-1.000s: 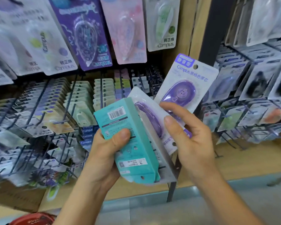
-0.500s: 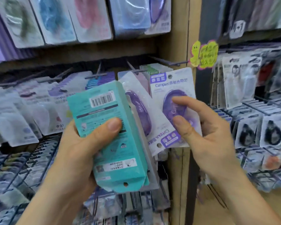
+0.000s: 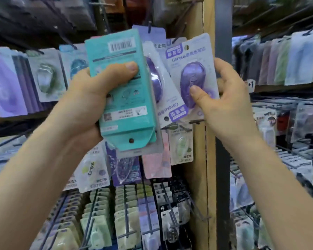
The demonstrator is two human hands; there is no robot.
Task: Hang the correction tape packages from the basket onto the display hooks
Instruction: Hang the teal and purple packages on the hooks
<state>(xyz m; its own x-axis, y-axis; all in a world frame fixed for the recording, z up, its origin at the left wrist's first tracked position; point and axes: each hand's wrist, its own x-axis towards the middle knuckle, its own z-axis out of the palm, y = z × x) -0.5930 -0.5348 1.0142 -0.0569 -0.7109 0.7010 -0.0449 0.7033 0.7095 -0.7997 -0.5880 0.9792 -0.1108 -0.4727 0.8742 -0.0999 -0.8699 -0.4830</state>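
The purple correction tape package (image 3: pixel 192 76) stands upright in the right hand (image 3: pixel 224 105). The thumb presses on the lower part of its clear blister and the fingers curl round its right edge from behind, so most of them are hidden by the card. The round hang hole at the top of the card is bare, with nothing through it. A dark display hook (image 3: pixel 178 37) juts out just up and left of that top corner; whether it touches the card cannot be told.

Just left of this hand, the left hand (image 3: pixel 85 105) grips a stack of packages held upside down. The thumb lies across the front and the fingers are out of sight behind. The front one is a teal package (image 3: pixel 121 91), with its barcode uppermost and its hang hole at the bottom. Behind it a second purple package (image 3: pixel 163 103) leans out toward the right hand, its print inverted and its left half covered by the teal one. A grey card (image 3: pixel 139 152) shows only as a strip under the stack, so what it carries cannot be made out.

Between and behind the hands runs a wooden post (image 3: pixel 197 168). Below the right hand a green package (image 3: pixel 181 143) hangs beside it, and below the left hand's stack a pink package (image 3: pixel 155 165) hangs, its top hidden. Further rows of hung packages to either side are blurred, their print unreadable.
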